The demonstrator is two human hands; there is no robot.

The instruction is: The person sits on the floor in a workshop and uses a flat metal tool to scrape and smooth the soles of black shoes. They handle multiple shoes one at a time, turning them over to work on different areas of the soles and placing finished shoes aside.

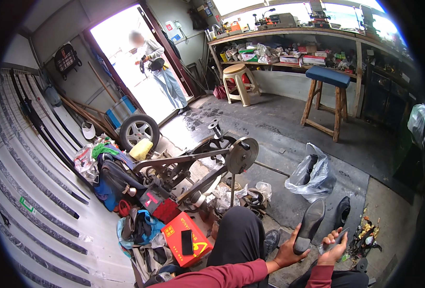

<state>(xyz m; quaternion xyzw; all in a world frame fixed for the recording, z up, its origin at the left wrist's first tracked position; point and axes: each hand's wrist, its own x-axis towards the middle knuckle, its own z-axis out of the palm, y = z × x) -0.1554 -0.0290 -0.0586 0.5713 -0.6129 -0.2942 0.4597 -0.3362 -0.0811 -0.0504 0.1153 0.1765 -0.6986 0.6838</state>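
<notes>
A black shoe with a smooth dark sole [314, 216] was grasped at the heel by the left hand [288, 254], its long axis set from seven to one o'clock. From the right hand [335, 250], where a thin grey piece [341, 234] was gripped, it lay toward ten o'clock.

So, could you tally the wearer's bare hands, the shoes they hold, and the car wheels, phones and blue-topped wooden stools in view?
Bare hands: 2, left hand and right hand
Held shoes: 1, dark shoe in the left hand
Car wheels: 1, spoked car wheel
Phones: 1, black phone
Blue-topped wooden stools: 1, wooden stool
Total: 6
</notes>
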